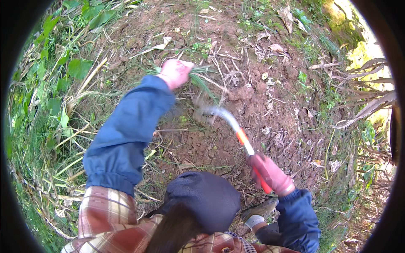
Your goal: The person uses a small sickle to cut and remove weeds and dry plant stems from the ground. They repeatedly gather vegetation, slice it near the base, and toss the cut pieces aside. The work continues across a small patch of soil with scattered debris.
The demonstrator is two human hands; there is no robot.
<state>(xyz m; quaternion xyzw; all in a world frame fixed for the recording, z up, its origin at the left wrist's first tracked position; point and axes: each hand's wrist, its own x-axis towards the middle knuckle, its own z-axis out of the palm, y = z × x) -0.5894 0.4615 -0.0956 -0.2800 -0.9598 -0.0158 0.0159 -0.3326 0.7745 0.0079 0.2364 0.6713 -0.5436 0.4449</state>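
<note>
My left hand [177,71], in a pink glove, is closed around a bunch of green grass [201,80] at the upper middle. Green blades stick out to both sides of the fist. My right hand [272,174], also gloved, grips the red and white handle of a sickle [232,121] at the lower right. The curved metal blade reaches up and left to below the grass. Its tip is blurred, so I cannot tell whether it touches any stems.
Reddish soil [202,145] with dry stalks lies between the hands. Leafy vines [79,68] crowd the left side, and long dry leaves [370,104] hang at the right. My shoe [259,210] stands at the lower right.
</note>
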